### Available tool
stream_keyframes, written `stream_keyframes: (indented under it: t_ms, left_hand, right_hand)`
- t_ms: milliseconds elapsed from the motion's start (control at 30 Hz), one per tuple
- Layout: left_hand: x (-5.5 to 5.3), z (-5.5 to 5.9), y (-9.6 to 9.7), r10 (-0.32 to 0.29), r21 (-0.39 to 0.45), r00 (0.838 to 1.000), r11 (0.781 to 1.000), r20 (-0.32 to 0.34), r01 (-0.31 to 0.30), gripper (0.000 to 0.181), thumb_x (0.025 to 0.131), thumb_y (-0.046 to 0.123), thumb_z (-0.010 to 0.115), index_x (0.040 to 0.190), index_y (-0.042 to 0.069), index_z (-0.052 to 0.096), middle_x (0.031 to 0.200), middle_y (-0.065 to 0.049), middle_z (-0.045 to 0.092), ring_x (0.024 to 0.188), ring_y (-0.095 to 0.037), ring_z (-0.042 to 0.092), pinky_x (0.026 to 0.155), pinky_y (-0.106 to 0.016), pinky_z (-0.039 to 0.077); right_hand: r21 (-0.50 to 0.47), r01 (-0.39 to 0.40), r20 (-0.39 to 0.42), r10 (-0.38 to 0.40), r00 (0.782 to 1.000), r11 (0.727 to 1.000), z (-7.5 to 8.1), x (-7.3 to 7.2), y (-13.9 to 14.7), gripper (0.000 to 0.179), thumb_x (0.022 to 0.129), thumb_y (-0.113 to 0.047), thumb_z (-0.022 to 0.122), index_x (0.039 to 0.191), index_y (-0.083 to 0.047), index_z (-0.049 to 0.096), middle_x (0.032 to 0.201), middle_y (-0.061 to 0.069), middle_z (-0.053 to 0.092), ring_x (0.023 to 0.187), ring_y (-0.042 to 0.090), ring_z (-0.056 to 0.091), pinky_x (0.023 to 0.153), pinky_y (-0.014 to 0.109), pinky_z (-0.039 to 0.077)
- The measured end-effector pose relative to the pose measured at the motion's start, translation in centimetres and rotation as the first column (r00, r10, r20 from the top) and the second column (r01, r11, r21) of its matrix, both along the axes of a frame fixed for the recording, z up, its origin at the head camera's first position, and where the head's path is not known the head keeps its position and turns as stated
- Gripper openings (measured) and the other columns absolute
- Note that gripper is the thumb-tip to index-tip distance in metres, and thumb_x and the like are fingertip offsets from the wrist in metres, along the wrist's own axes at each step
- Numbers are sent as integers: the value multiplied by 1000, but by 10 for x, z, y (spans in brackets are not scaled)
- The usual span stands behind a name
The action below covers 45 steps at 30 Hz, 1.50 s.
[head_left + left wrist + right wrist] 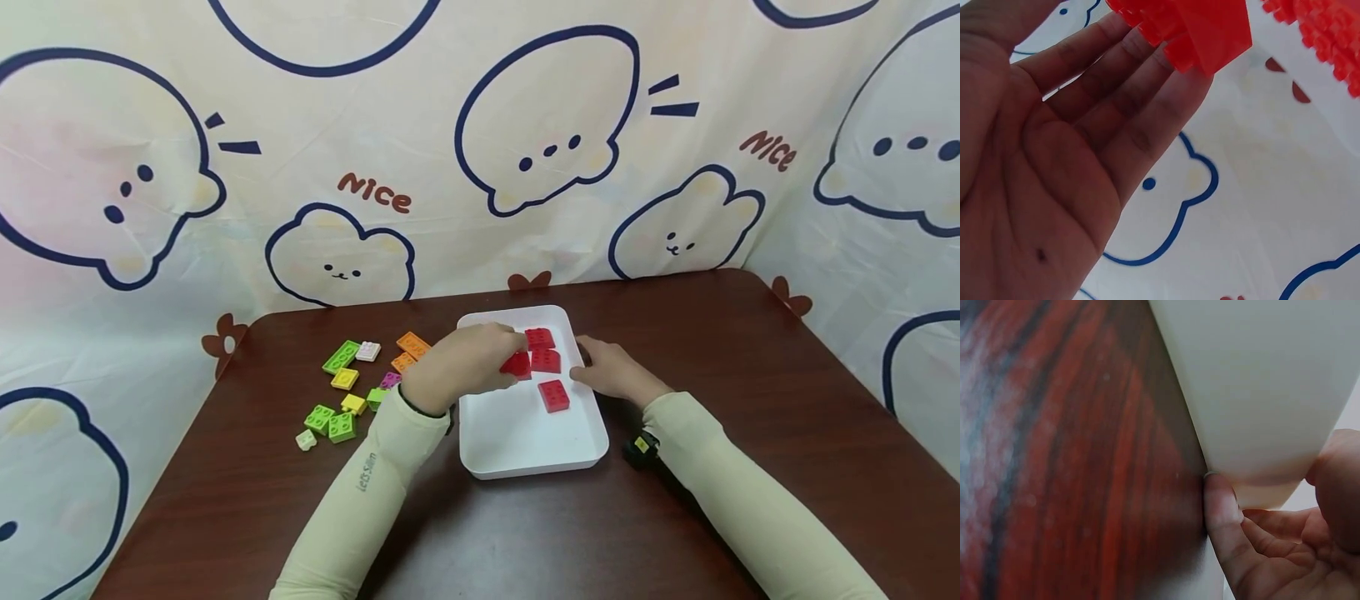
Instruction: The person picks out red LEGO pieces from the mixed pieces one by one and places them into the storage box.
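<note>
A white tray [498, 433] stands on the table with red bricks in it. My left hand [468, 362] reaches over the tray's left side and holds a red brick [517, 365] between thumb and fingers. In the left wrist view, this studded brick [1216, 34] sits at the fingertips, the palm facing the camera. Beside it in the tray lie another red brick [546, 361], one farther back [539, 338] and one nearer [554, 396]. My right hand [611, 371] grips the tray's right wall; in the right wrist view a fingertip [1219, 497] is at the wall's bottom edge.
Left of the tray lie loose bricks: green [342, 356], yellow [345, 378], orange [413, 344], white [367, 351] and purple [390, 380], some partly behind my left hand. A patterned cloth [450, 250] hangs behind the brown table [712, 333].
</note>
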<state>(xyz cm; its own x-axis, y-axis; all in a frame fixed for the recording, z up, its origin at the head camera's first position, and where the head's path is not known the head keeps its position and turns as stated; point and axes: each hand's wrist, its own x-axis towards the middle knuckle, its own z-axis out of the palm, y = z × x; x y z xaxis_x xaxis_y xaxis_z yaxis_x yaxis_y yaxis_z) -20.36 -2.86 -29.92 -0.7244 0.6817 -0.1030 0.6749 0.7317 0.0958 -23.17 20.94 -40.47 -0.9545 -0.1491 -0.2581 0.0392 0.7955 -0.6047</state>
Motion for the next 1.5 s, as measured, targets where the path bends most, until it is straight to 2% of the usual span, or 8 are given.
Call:
stream_keyframes:
  t_ms: [133, 300, 767, 1000, 1500]
  left_hand:
    - [-3, -7, 4, 22, -20, 999, 1000, 50, -21, 51, 81, 25, 87, 128, 13, 69, 111, -4, 70, 96, -18, 61, 81, -30, 57]
    - [-7, -13, 8, 48, -47, 996, 998, 80, -44, 51, 81, 25, 88, 127, 14, 69, 109, -4, 69, 96, -17, 60, 80, -31, 57]
    - [-14, -34, 6, 14, -90, 997, 996, 77, -7, 45, 81, 26, 87, 121, 14, 71, 96, 0, 67, 89, -16, 57, 76, -28, 52]
    - [-17, -39, 5, 3, -87, 995, 996, 97, 5, 39, 83, 23, 86, 118, 13, 71, 92, 0, 66, 87, -17, 58, 76, -27, 52]
    - [-19, -41, 5, 36, -119, 992, 993, 124, -21, 39, 82, 22, 87, 117, 15, 72, 94, 0, 68, 87, -16, 59, 79, -29, 55]
  right_hand:
    - [11, -9, -4, 10, 1000, 1000, 2, -1, 0, 75, 95, -26, 69, 155, -1, 33, 144, 25, 50, 125, 41, 53, 100, 60, 47]
    - [21, -19, -16, 19, 1000, 1000, 4, -1, -1, 75, 95, -25, 69, 155, 0, 32, 145, 26, 49, 126, 42, 53, 100, 61, 47]
    - [14, -25, -27, 25, 999, 1000, 3, 2, -3, 70, 96, -23, 67, 154, 1, 34, 141, 26, 52, 121, 40, 56, 100, 58, 48]
    - [14, -35, -29, 36, 999, 999, 7, 3, -4, 69, 96, -22, 66, 153, 1, 35, 141, 26, 52, 121, 39, 56, 101, 58, 47]
    - [4, -20, -30, 20, 999, 1000, 4, 3, -3, 71, 96, -22, 67, 154, 1, 33, 141, 26, 52, 121, 39, 56, 101, 58, 48]
